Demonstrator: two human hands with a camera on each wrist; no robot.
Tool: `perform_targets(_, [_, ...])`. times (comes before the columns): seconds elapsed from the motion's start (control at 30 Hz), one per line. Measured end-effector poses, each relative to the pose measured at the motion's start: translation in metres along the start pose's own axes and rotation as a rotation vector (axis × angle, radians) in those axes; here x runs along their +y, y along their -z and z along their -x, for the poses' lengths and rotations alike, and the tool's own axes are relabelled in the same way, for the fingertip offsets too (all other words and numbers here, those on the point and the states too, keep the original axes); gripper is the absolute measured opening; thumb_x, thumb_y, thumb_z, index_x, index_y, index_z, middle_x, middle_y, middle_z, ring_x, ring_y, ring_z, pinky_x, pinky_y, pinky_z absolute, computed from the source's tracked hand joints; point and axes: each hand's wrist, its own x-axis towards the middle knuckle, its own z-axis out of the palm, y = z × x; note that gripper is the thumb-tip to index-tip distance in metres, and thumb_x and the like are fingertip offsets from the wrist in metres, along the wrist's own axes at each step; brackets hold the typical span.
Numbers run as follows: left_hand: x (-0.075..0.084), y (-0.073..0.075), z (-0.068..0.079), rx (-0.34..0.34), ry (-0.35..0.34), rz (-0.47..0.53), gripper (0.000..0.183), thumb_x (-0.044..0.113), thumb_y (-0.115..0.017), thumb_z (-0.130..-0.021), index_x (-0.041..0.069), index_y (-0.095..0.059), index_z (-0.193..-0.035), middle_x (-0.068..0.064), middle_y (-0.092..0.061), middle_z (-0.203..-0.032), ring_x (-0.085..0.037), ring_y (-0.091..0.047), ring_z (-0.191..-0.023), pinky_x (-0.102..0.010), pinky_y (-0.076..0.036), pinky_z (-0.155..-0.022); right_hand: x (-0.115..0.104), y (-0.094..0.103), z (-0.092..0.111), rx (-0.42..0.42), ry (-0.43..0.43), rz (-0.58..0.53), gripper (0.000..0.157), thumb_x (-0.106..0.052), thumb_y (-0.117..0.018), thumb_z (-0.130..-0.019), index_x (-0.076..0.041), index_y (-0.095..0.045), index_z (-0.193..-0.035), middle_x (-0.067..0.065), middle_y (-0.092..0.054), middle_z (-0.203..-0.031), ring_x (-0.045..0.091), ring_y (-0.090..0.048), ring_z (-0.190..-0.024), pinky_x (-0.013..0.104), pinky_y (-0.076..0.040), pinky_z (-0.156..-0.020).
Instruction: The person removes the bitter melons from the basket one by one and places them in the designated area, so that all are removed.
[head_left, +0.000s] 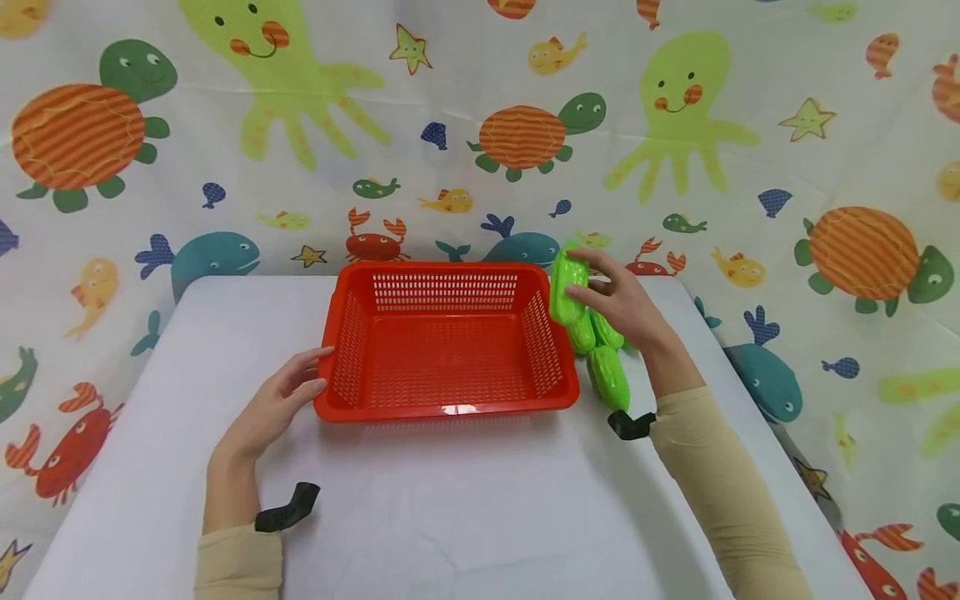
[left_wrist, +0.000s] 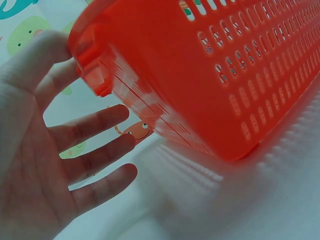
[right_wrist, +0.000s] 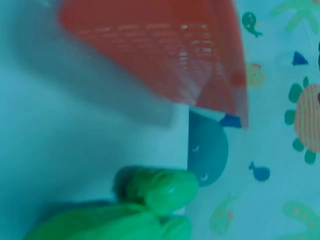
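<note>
A red plastic basket (head_left: pixel 450 412) with slotted walls stands on the white table. My left hand (head_left: pixel 273 408) is at its left side, thumb and index finger touching the rim. The left wrist view shows that hand (left_wrist: pixel 75 135) with its other fingers extended and apart, beside the basket wall (left_wrist: pixel 175 75). Over the basket's right rim, my right hand (head_left: pixel 618 296) pinches a glossy, bumpy green vegetable-shaped piece (head_left: pixel 567 287) between thumb and fingers. Several similar green pieces (head_left: pixel 609 379) lie right of the basket. The right wrist view shows green pieces (right_wrist: pixel 162 190) but not the hand.
Behind the white table (head_left: pixel 450 517) hangs a curtain (head_left: pixel 465 75) printed with sea animals, also falling along both sides. The basket's slotted floor (head_left: pixel 442 358) has nothing on it. Black straps (head_left: pixel 632 425) circle both wrists.
</note>
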Motion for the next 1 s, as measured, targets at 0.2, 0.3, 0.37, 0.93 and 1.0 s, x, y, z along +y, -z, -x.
perform_targets(0.2, [-0.001,0.001,0.002,0.015,0.004,-0.023,0.056,0.038,-0.053,-0.100,0.024,-0.036,-0.151,-0.010,-0.038,-0.149,-0.030,-0.038,-0.130,-0.041,-0.049,-0.092,0.029,0.015,0.017,0.043,-0.083,0.034,0.055,-0.036,-0.067,-0.093,-0.031,-0.046,-0.143,0.001,-0.039,-0.147,0.038,-0.048,-0.129,0.048,-0.050,-0.095])
perform_targets(0.3, [-0.002,0.000,0.002,0.016,0.002,-0.020,0.056,0.038,-0.053,-0.100,0.025,-0.036,-0.151,-0.010,-0.039,-0.149,-0.030,-0.039,-0.130,-0.040,-0.049,-0.092,0.043,0.023,0.025,0.056,-0.103,0.040,0.056,-0.037,-0.066,-0.094,-0.030,-0.044,-0.145,0.002,-0.036,-0.150,0.038,-0.045,-0.132,0.047,-0.050,-0.096])
perform_targets(0.37, [-0.001,0.000,0.001,0.015,0.003,-0.020,0.056,0.038,-0.053,-0.099,0.025,-0.036,-0.151,-0.010,-0.039,-0.149,-0.030,-0.039,-0.130,-0.041,-0.049,-0.092,0.051,0.029,0.031,0.062,-0.115,0.051,0.057,-0.036,-0.065,-0.094,-0.030,-0.043,-0.146,0.003,-0.033,-0.152,0.039,-0.043,-0.133,0.048,-0.048,-0.098])
perform_targets(0.93, [-0.001,-0.001,-0.002,0.008,0.002,-0.011,0.056,0.038,-0.053,-0.100,0.024,-0.035,-0.151,-0.011,-0.039,-0.148,-0.031,-0.038,-0.130,-0.047,-0.047,-0.094,0.101,0.055,0.066,0.030,-0.221,0.073,0.063,-0.032,-0.063,-0.096,-0.017,-0.036,-0.151,0.012,-0.024,-0.158,0.039,-0.027,-0.141,0.060,-0.030,-0.109])
perform_targets(1.0, [-0.001,0.000,-0.002,0.006,-0.002,-0.012,0.055,0.037,-0.052,-0.100,0.024,-0.036,-0.151,-0.011,-0.039,-0.148,-0.030,-0.038,-0.130,-0.042,-0.048,-0.093,0.106,0.058,0.070,0.013,-0.227,0.076,0.064,-0.032,-0.063,-0.096,-0.016,-0.035,-0.152,0.013,-0.022,-0.159,0.040,-0.027,-0.141,0.061,-0.029,-0.109])
